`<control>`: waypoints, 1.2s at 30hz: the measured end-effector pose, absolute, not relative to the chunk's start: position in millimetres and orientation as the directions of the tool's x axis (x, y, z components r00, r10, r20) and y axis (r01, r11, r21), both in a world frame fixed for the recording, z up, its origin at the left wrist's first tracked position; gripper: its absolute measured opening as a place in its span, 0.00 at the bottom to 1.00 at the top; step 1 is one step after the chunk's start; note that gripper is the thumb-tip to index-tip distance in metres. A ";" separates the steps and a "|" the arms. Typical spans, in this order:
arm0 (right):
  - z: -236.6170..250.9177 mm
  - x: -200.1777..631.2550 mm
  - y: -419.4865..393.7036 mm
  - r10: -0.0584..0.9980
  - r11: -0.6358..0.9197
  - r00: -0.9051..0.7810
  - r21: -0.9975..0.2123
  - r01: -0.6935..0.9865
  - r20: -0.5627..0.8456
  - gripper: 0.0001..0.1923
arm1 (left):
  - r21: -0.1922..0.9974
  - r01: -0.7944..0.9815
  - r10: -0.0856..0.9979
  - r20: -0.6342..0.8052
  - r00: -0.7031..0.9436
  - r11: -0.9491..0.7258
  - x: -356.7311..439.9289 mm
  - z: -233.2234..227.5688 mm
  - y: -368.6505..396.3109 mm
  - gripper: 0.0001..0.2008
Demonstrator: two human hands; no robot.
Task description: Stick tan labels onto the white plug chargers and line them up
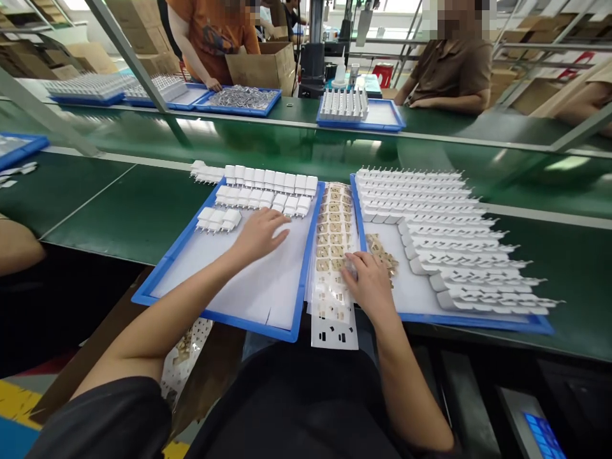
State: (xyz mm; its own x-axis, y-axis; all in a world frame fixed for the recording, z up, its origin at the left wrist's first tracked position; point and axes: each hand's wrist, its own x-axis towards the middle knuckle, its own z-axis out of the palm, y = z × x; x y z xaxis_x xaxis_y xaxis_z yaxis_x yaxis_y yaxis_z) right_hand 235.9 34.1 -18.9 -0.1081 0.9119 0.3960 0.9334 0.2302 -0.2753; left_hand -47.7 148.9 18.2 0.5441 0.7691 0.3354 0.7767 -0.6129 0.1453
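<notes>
My left hand (261,236) reaches over the left blue-rimmed tray (167,262), its fingers stretched out and apart, close to the second row of white plug chargers (280,202). Nothing shows in it. My right hand (373,284) has its thumb and forefinger drawn together at the right edge of a sticker sheet (335,245). This long sheet carries gold-beige labels and lies between the two trays, its lower part bare backing. Beside the right hand, a pile of small gold-beige pieces (381,255) rests in the right tray (478,320), partly hidden by that hand.
Rows of white chargers (444,239) with pins up fill much of the right tray. More chargers (205,171) lie beyond the left tray's corner. Across the green conveyor (268,143), co-workers sit by a tray of metal parts (239,97) and a charger tray (361,124). A slanted metal post (127,54) stands left.
</notes>
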 end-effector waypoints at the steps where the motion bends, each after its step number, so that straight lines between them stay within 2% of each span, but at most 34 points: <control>1: -18.9 232.4 36.3 0.926 0.190 -0.090 -0.248 0.950 0.365 0.14 | 0.164 0.726 0.732 0.323 0.601 -0.668 -31.3 19.7 144.0 0.15; 5: -15.9 225.3 36.8 0.946 0.140 -0.070 -0.201 0.970 0.318 0.11 | 0.187 0.552 0.582 0.226 0.781 -0.813 22.9 15.5 132.6 0.15; 8: -14.3 222.4 33.3 0.945 0.129 -0.066 -0.179 0.975 0.320 0.10 | 0.172 0.483 0.508 0.152 0.848 -0.858 45.0 6.3 131.3 0.17; 13: -18.6 221.9 31.3 0.922 0.143 -0.058 -0.197 0.970 0.383 0.10 | 0.137 0.481 0.495 0.092 0.864 -0.866 50.7 -0.9 132.0 0.18; 18: -21.6 220.4 33.8 0.877 0.185 -0.063 -0.214 0.959 0.476 0.04 | 0.125 0.475 0.488 0.108 0.866 -0.871 47.9 -0.9 130.5 0.19; 22: -16.7 219.7 31.9 0.862 0.259 -0.112 -0.240 0.936 0.495 0.06 | 0.124 0.488 0.500 0.112 0.859 -0.864 48.9 -2.3 129.4 0.19; 24: -10.7 224.8 25.3 0.864 0.330 -0.148 -0.319 0.888 0.481 0.06 | 0.126 0.492 0.505 0.113 0.856 -0.862 47.9 -2.6 129.4 0.19; 27: 0.0 242.2 8.7 0.864 0.486 -0.273 -0.564 0.667 0.422 0.06 | 0.149 0.490 0.506 0.101 0.856 -0.859 47.0 0.0 129.9 0.20; 30: 5.4 264.3 -7.6 0.885 0.466 -0.243 -0.759 0.455 0.397 0.04 | 0.175 0.511 0.533 0.113 0.839 -0.842 59.0 8.5 130.9 0.17; 33: 2.2 281.1 -15.4 0.912 0.410 -0.158 -0.821 0.397 0.379 0.04 | 0.194 0.517 0.550 0.221 0.805 -0.834 95.8 20.3 130.5 0.13; 36: -4.2 290.4 -16.0 0.915 0.403 -0.159 -0.846 0.348 0.371 0.03 | 0.205 0.453 0.497 0.325 0.805 -0.868 152.6 27.0 126.3 0.20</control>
State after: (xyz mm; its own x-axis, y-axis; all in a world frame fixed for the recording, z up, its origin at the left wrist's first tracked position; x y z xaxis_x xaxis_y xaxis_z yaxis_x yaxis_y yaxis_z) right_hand 290.4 -16.0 -4.2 -0.1585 0.9150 0.3709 0.3480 0.4033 -0.8463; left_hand 152.6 126.3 27.0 0.8045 0.4970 0.3252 0.4532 -0.8676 0.2046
